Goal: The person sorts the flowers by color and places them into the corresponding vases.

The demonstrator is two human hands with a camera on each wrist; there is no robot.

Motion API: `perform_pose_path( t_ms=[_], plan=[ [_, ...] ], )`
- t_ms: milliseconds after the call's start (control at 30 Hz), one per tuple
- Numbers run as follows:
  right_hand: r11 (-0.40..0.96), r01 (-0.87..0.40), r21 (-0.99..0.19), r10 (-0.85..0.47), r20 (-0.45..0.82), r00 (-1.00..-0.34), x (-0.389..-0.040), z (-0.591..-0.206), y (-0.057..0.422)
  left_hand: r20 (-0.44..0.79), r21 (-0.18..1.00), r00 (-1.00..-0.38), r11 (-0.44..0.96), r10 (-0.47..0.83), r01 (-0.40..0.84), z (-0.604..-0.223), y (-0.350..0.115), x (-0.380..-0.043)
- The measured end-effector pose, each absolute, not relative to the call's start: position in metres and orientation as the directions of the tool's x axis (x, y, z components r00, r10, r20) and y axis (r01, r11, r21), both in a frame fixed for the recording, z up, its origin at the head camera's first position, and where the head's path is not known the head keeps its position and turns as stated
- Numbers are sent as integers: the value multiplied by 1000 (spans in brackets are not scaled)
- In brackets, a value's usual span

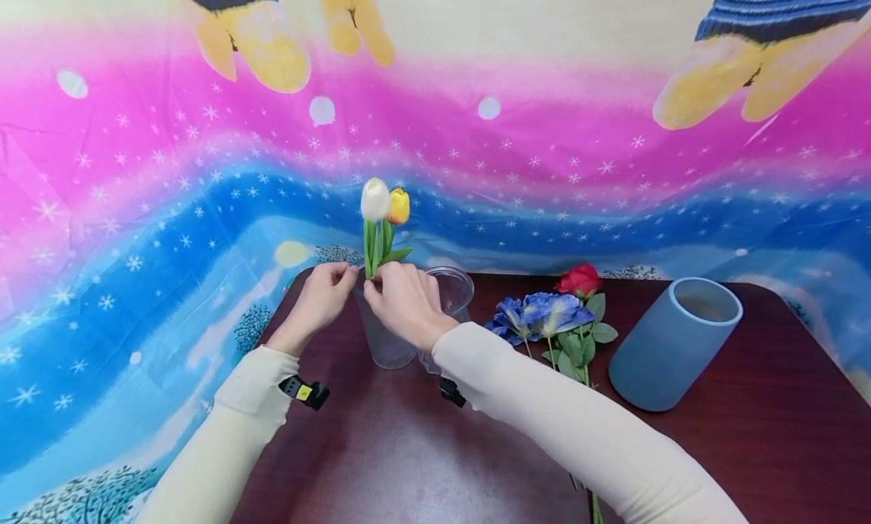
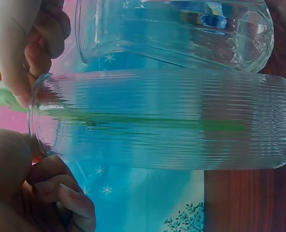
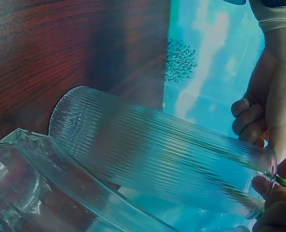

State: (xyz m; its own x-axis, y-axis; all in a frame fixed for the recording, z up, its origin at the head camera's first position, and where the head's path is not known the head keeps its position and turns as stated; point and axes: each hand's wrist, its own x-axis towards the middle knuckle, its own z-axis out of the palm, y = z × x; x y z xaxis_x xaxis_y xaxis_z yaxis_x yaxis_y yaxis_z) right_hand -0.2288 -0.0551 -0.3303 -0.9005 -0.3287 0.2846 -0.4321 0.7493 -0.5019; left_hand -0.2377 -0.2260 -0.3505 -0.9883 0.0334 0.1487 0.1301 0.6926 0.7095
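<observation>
Steadying the ribbed vase (image 1: 388,348) on the counter (image 1: 367,441), your left hand (image 1: 320,301) grips its rim; your right hand (image 1: 407,303) pinches the tulips (image 1: 375,200) at its mouth. Vase looks slick, fragile: stay on the rim. Blooms beyond, above the mouth, look light, bendy; take stems, not petals.

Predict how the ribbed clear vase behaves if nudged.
The ribbed clear vase may tip easily: it's tall and narrow, with a white tulip and yellow tulip rising above its rim. Its transparent, glass-like wall suggests fragility. Once toppled, its round body would probably roll.
</observation>
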Motion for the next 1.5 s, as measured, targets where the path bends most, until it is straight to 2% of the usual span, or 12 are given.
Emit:
perform_pose_path(
  t_ms=[400, 1500],
  plan=[
    [745, -442, -499, -340, 286, -896, -226, -330, -50, 156, 713, -987, 689, 30, 133, -350, -226, -237],
    [677, -471, -566, -282, 392, -876, -214, -327, -16, 178, 714, -984, 686, 14, 139, -354, -226, -237]
  ],
)
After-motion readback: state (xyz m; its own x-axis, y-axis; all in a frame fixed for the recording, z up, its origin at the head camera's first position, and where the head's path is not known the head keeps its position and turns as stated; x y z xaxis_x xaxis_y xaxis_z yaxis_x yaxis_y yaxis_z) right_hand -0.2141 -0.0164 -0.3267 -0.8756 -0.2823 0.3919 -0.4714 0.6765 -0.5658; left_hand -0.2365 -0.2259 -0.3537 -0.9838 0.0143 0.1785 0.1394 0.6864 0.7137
